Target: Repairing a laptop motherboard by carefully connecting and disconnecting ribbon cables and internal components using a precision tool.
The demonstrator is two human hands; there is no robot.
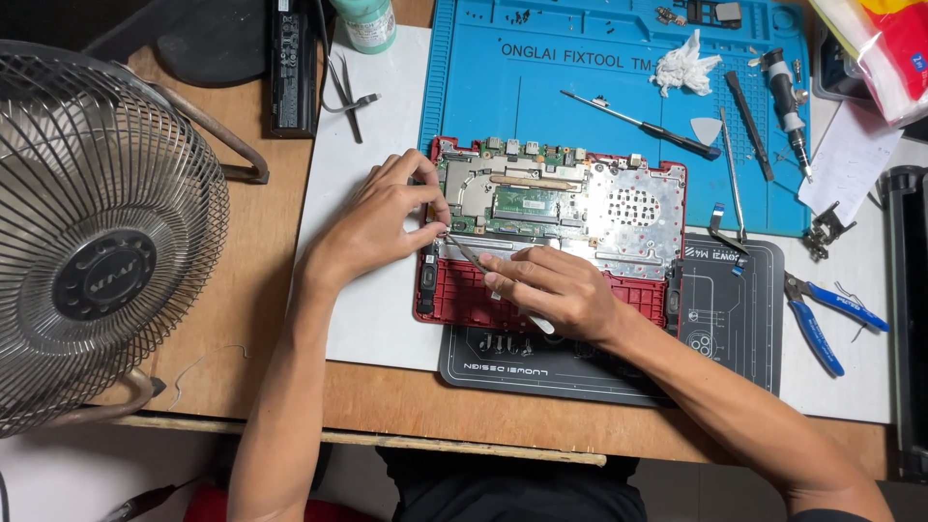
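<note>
Forearms, bare, rising from 6 o'clock toward centre, nearest the lens.

Right hand (561, 290): grip closed on slim metal tweezers (471, 254), tip pointing to 10 o'clock at the laptop's left inner edge. A white handle end shows below the palm; whether it belongs to the tweezers I cannot tell.

Left hand (382, 217): fingertips pinched narrow beside the tweezer tip, pressing at the board's left edge; what they hold, if anything, is too small to tell.

Opened red laptop base (657, 290): centre of the desk (261, 290), green circuit board (522, 203) and silver shielding exposed, lying across a blue work mat (580, 68) at 12 o'clock and a dark grey mat (735, 319) at 5 o'clock.

Blue mat: white lettering along its top; on it a crumpled white tissue (684, 66), a black-handled screwdriver (643, 124), a white triangular pick (706, 129), a powered screwdriver (785, 101).

Blue-handled pliers (826, 319): 3 o'clock, on white sheet.

Metal desk fan (101, 242): 9 o'clock, grille toward lens.

Black laptop battery (293, 68): 11 o'clock, white label strip at top. Green-capped bottle (367, 21) with pale label, just right of it.

Red, yellow and white plastic package (884, 48): 1 o'clock corner.
</note>
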